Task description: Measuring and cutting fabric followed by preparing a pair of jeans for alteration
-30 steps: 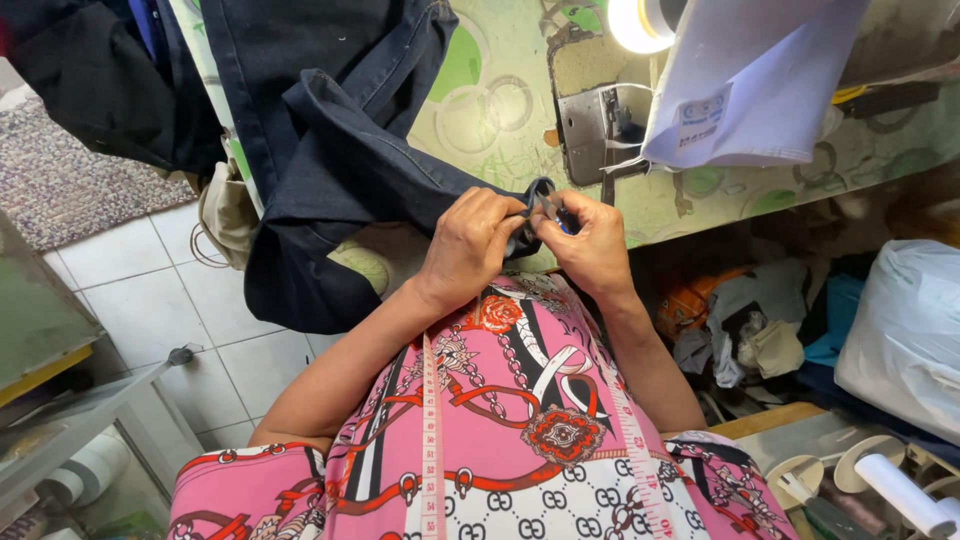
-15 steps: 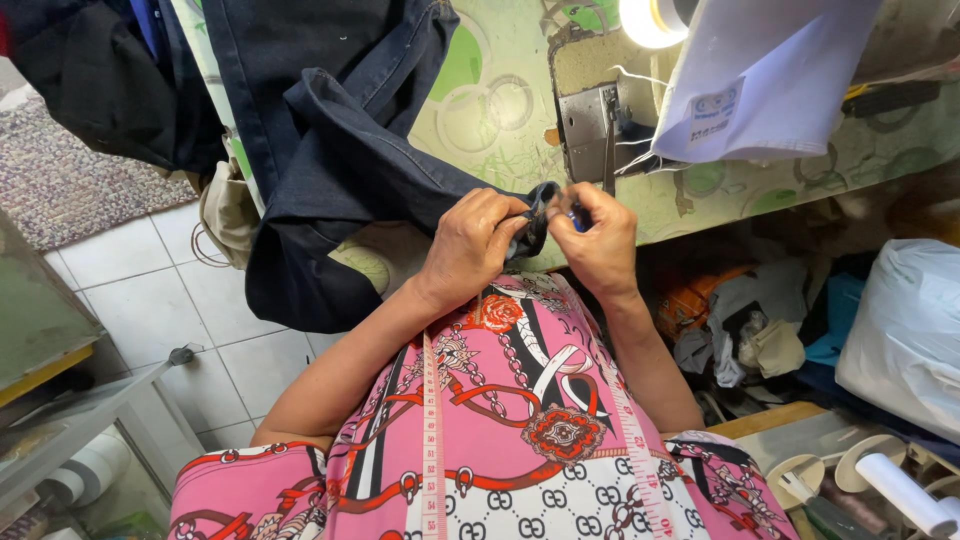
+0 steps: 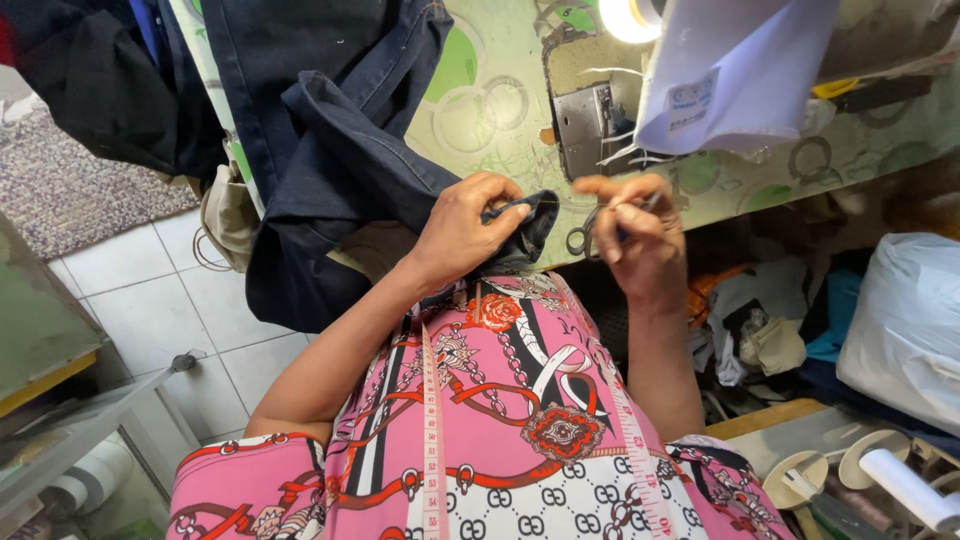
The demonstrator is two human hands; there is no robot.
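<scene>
My left hand [image 3: 462,232] pinches the folded end of a dark blue denim garment [image 3: 330,150] that hangs off the table's near edge. My right hand [image 3: 635,232] has come away to the right and holds small metal scissors [image 3: 590,228], their loops pointing toward the denim. A short gap separates the two hands. A measuring tape [image 3: 432,440] hangs down over my pink patterned top.
A sewing machine [image 3: 592,120] with a lit lamp [image 3: 630,18] sits on the green patterned table [image 3: 480,95]; white paper [image 3: 735,75] covers its right side. Bags and cloth scraps [image 3: 905,320] crowd the right; tiled floor [image 3: 150,300] lies left.
My hands were together on the denim's end; the right hand has now pulled away to the right with the scissors. The left hand keeps its grip.
</scene>
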